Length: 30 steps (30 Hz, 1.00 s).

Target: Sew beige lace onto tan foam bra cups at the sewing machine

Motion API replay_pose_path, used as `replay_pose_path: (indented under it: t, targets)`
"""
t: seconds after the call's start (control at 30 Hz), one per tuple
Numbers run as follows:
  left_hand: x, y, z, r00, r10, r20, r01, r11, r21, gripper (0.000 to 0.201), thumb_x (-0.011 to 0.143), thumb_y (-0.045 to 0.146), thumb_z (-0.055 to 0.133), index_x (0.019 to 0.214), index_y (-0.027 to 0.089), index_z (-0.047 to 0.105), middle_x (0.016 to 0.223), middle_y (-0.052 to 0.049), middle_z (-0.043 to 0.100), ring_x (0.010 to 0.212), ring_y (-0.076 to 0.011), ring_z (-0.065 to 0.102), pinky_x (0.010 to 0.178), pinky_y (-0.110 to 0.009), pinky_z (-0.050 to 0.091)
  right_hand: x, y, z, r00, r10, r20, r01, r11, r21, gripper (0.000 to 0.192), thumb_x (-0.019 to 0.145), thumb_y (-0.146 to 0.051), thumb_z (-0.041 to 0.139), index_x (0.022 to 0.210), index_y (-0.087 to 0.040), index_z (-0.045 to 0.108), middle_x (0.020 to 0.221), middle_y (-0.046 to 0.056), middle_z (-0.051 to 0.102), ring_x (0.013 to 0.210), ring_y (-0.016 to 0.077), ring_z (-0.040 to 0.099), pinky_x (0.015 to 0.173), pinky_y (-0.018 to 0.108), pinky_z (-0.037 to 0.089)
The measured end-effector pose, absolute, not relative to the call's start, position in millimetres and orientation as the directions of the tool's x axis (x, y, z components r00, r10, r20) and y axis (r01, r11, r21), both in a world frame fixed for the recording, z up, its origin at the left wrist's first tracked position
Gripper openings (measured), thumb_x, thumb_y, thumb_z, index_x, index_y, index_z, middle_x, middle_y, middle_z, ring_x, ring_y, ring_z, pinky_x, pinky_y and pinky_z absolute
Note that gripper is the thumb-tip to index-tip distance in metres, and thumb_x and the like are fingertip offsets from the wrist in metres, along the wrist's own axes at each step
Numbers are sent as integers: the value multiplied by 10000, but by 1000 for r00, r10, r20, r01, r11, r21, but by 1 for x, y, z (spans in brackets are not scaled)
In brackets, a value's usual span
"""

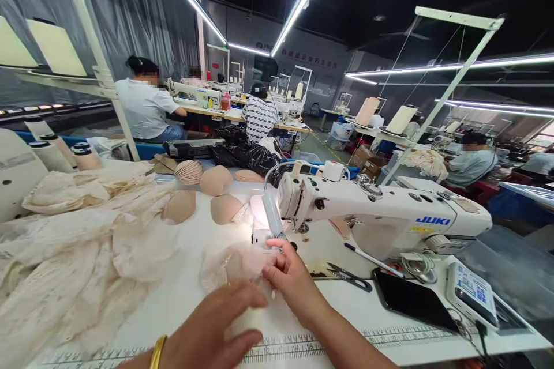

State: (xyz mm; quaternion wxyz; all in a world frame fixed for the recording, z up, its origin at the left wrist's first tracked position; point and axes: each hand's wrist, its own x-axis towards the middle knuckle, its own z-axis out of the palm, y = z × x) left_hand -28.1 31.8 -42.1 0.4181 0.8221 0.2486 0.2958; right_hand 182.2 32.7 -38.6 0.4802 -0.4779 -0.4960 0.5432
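My right hand (291, 278) pinches a piece of cream lace fabric (236, 262) lying on the white table (389, 314), just in front of the needle area of the white JUKI sewing machine (381, 207). My left hand (216, 328), with a gold bangle on its wrist, hovers flat and blurred over the near edge of the same lace, fingers spread. Whether it touches the fabric is unclear. A printed ruler strip (303, 349) runs along the table's front edge under both arms.
Piles of cream lace (73, 253) cover the left of the table. Several beige bra cups (216, 181) lie behind. Scissors (350, 277), a pen (367, 256), a black phone (411, 300) and a control panel (474, 291) sit to the right. Other people sew at benches behind.
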Motion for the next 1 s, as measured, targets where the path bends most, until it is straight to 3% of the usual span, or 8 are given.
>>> replay_pose_path:
  t: [0.07, 0.13, 0.17, 0.27, 0.4, 0.63, 0.8, 1.0]
  targets:
    - [-29, 1, -48, 697, 713, -75, 14, 90, 996, 427, 867, 524, 782, 1184, 256, 684, 1026, -92, 776, 910, -254, 728, 826, -369, 584, 167, 25, -38, -16, 1000, -9, -183, -12, -983, 504, 824, -339, 776, 1283, -240, 596, 701, -82, 541, 664, 142, 534, 668, 263, 439]
    - [-26, -14, -45, 586, 731, -348, -195, 545, 816, 604, 738, 584, 882, 1168, 214, 674, 977, -107, 780, 890, -259, 750, 832, -370, 600, 154, 11, -42, 41, 998, 39, -250, 48, -967, 546, 809, -386, 809, 1305, -258, 619, 723, -67, 553, 686, 155, 549, 697, 282, 470]
    - [-24, -16, -41, 510, 750, -420, -320, 619, 717, 606, 704, 542, 923, 1136, 196, 676, 1005, -119, 780, 949, -271, 755, 888, -376, 599, 149, 3, -46, 65, 996, 59, -269, 74, -960, 566, 811, -424, 817, 1320, -268, 624, 749, -52, 574, 707, 167, 568, 719, 300, 490]
    - [-18, -8, -25, 323, 839, -438, -569, 542, 619, 391, 748, 322, 928, 1027, 185, 690, 1120, -114, 770, 1096, -281, 733, 963, -358, 596, 140, -27, -63, 126, 988, 95, -284, 127, -950, 602, 837, -519, 807, 1365, -294, 623, 812, -8, 627, 791, 216, 627, 786, 360, 535]
    - [-11, 4, -13, 162, 889, -429, -704, 408, 581, 69, 929, 158, 710, 995, 180, 717, 1136, -84, 772, 1017, -234, 747, 844, -326, 642, 140, -58, -87, 234, 968, 87, -261, 149, -954, 591, 879, -536, 775, 1403, -319, 606, 767, -5, 612, 716, 220, 626, 745, 378, 554]
    - [-5, -9, -14, 351, 876, -331, -642, 483, 596, 407, 801, 250, 885, 1172, 176, 734, 1193, -107, 779, 1072, -303, 751, 844, -346, 648, 142, -59, -72, 247, 969, 17, -399, 118, -909, 992, 750, -605, 865, 1555, -307, 369, 999, 49, 763, 1000, 310, 725, 940, 475, 564]
    - [-5, -15, -19, 500, 757, -421, -643, 650, 405, 392, 870, 298, 822, 1208, 121, 730, 1208, -174, 777, 1126, -389, 742, 972, -515, 616, 141, -53, -58, 282, 959, -38, -421, 88, -903, 929, 715, -504, 929, 1479, -289, 447, 1070, 64, 791, 1034, 302, 744, 985, 468, 561]
    - [3, -11, -17, 402, 778, -483, -645, 615, 454, 289, 888, 266, 803, 1118, 101, 744, 1177, -175, 781, 1113, -379, 747, 913, -460, 645, 144, -55, -67, 274, 962, 6, -354, 106, -929, 802, 765, -533, 891, 1433, -262, 541, 1024, 68, 780, 967, 290, 747, 889, 440, 607]
